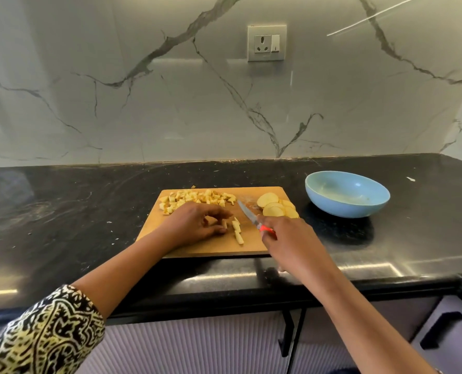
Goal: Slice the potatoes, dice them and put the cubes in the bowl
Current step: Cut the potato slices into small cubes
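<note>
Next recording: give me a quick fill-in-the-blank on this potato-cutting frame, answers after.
The orange-handled steel knife is gripped by the person's ____ hand.
The pile of yellow potato cubes lies at the far ____ corner of the rectangular wooden cutting board.
The round potato slices lie between that pile and the round light ____ bowl.
Missing: right; left; blue.

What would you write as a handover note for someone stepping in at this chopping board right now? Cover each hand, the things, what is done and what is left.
Left hand: fingers curled at the potato strips mid-board; whether it pinches a piece is unclear.
Right hand: grips the knife, blade tip resting toward the board's middle.
On the cutting board: cubes piled far left, round slices stacked far right.
Bowl: on the counter right of the board, no cubes in it.
Done: slicing, part of the dicing.
Left: dice the strips and slices, then move all the cubes to the bowl.
</note>
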The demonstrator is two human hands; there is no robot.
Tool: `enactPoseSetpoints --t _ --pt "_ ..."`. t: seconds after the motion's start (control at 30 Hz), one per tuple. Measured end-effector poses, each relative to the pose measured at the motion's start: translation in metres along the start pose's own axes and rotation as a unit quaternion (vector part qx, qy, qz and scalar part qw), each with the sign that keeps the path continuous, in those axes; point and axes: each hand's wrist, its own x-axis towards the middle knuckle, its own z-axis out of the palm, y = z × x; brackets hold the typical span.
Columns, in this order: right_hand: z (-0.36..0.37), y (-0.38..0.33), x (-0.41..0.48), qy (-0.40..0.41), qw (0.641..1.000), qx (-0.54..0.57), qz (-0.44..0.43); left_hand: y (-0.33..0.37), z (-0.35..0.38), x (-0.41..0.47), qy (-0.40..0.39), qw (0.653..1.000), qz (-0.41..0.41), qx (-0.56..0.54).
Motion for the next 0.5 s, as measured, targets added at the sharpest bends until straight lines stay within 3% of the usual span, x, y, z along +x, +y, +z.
enactPoseSetpoints --t 0.17,0.5 --pt "-0.006 0.014 -0.005 0.02 0.999 0.006 0.031 0.009 -0.001 0.003 -0.009 0.99 -0.028 -0.137" --pt "-0.001 0.019 -0.004 0.014 0.998 0.022 0.055 0.026 0.01 0.015 -0.022 0.999 -0.024 -0.025"
